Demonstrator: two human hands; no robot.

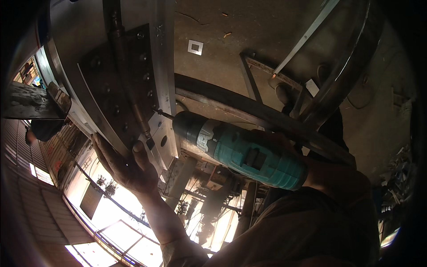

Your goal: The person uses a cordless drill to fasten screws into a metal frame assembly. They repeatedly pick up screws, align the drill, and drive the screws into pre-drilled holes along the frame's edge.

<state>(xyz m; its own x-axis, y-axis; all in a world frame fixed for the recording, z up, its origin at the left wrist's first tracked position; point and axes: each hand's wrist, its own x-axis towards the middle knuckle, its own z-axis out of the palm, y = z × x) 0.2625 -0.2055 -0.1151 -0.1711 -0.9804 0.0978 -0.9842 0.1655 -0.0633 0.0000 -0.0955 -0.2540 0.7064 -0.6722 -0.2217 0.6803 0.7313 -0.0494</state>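
A teal and black cordless drill [255,156] lies across the middle of the view, its bit [164,114] pointing left at the edge of a dark metal plate [100,75]. My right hand [282,141] is wrapped round the drill's handle, and much of it is hidden behind the drill body. Screw heads dot the dark plate, and a long dark rod [129,89] runs over it. The plate sits on a grey metal frame [165,53]. My left hand [129,167] rests against the frame's lower edge, fingers stretched out and thumb apart.
A dark steel beam [249,107] crosses behind the drill and meets a curved steel piece [351,66]. On the floor lies a small square plate with a hole [195,47]. Scrap [398,178] is piled at the right. Another person's shoe [282,93] shows beyond the beam.
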